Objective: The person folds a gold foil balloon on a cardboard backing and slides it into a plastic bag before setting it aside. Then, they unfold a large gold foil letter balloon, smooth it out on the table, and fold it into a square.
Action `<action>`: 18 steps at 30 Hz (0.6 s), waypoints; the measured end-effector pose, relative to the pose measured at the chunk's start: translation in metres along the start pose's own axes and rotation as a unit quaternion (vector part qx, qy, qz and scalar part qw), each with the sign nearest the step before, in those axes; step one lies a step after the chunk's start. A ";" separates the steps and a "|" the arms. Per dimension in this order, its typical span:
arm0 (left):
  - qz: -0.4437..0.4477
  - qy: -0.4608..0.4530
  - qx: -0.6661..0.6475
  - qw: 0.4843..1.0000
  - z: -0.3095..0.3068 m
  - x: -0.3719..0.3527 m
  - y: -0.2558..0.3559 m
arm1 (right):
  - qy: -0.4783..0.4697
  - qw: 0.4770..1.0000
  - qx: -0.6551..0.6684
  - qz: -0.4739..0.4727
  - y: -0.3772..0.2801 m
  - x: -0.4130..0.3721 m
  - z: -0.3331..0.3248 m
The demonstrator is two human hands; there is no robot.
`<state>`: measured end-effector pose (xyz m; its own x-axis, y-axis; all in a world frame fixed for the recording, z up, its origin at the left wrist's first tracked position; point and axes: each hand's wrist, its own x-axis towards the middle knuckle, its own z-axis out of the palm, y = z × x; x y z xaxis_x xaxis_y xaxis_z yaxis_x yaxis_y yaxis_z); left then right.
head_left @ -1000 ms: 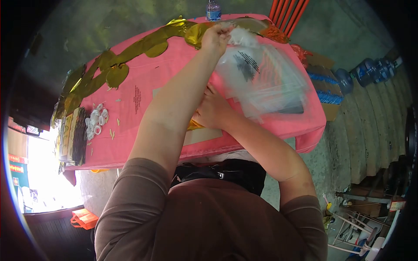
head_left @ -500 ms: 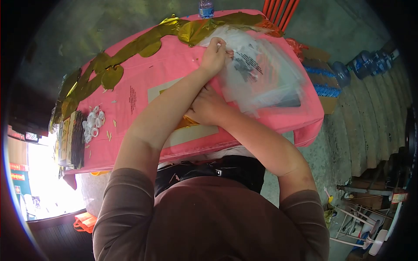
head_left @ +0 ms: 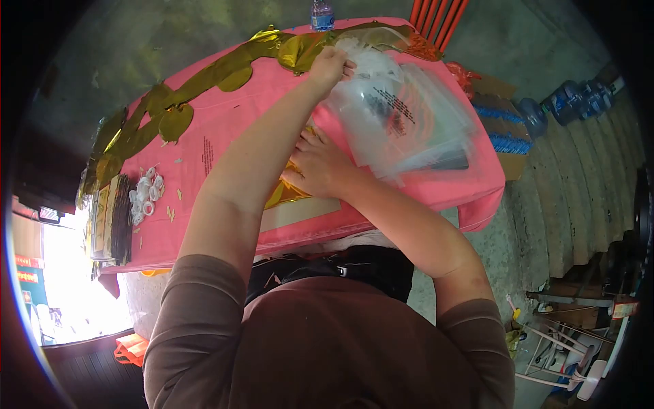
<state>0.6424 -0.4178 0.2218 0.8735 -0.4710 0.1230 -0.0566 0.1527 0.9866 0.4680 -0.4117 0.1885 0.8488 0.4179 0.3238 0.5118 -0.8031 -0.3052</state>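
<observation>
My left hand [head_left: 331,68] reaches across to the far side, its fingers closed on the edge of a clear plastic bag [head_left: 354,102] at the top of a pile of printed bags [head_left: 436,129]. My right hand [head_left: 317,165] lies with fingers spread on a shiny gold foil piece [head_left: 293,193], under my left forearm. Below the foil is a pale flat board [head_left: 300,213], partly hidden by my arms. All of this rests on a pink cloth-covered table [head_left: 272,88].
Gold foil balloons [head_left: 204,75] line the table's far edge, near a water bottle [head_left: 322,15]. White ring-shaped coils [head_left: 146,194] and a stack of dark-edged packets [head_left: 112,218] sit at left. Boxes [head_left: 503,126] and large blue bottles [head_left: 579,99] stand off the right edge.
My left hand has moved slightly up and left, drawing the top bag's edge with it. My right hand's fingers have spread out flatter on the gold foil.
</observation>
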 end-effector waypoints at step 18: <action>0.005 -0.056 0.276 0.959 -0.077 -0.095 0.098 | -0.023 1.000 -0.006 0.012 -0.002 -0.002 -0.008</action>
<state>0.5909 -0.2916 0.2985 0.8156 -0.5675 0.1128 -0.3395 -0.3116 0.8875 0.4642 -0.4142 0.1953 0.8662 0.4178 0.2742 0.4899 -0.8181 -0.3011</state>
